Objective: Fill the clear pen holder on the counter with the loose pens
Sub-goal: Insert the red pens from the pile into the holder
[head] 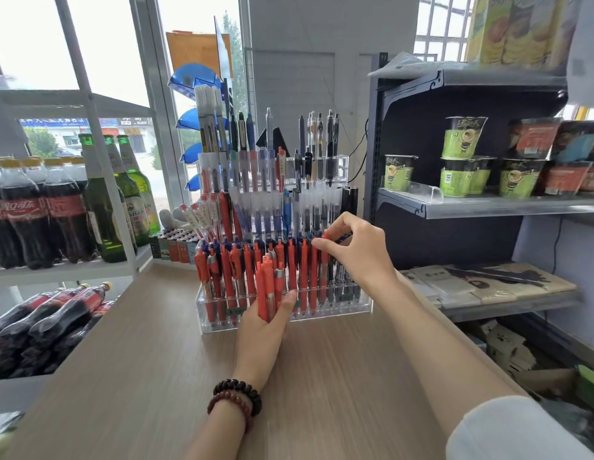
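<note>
A clear tiered pen holder stands on the wooden counter, its rows packed with red, blue and black pens. My left hand grips a small bunch of red pens upright, just in front of the holder's lowest row. My right hand reaches over the right side of that row and pinches the top of one red pen that stands in a slot. Beaded bracelets circle my left wrist.
Cola bottles and green beer bottles fill white shelves on the left. A dark metal shelf on the right holds green and red noodle cups. Small boxes sit behind the holder's left end.
</note>
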